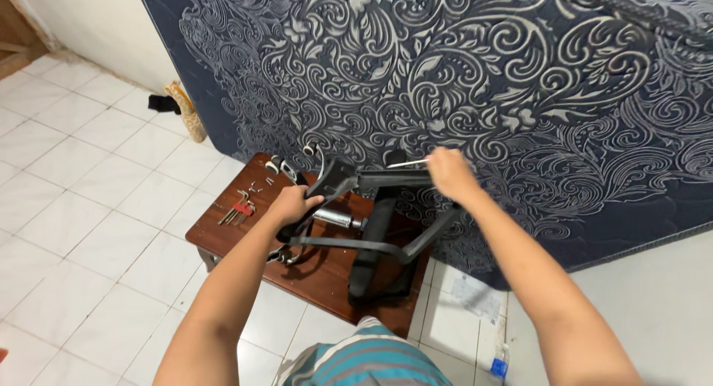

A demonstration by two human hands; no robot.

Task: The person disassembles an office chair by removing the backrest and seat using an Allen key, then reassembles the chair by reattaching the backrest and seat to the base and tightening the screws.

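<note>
A black metal frame (386,180) with bars, straps and a silver cylinder (338,218) stands on a low dark wooden table (223,237). My left hand (293,205) grips the frame's left end, near two white-capped pegs (276,163). My right hand (449,171) rests on the frame's upper right end and holds a thin silver tool (407,163) that points left. A black padded part (371,245) hangs down from the frame's middle onto the table.
A set of hex keys (239,209) and small screws (258,184) lie on the table's left part. A patterned dark blue mattress (483,74) leans upright behind. White floor tiles surround the table; a paper sheet (471,293) lies on them.
</note>
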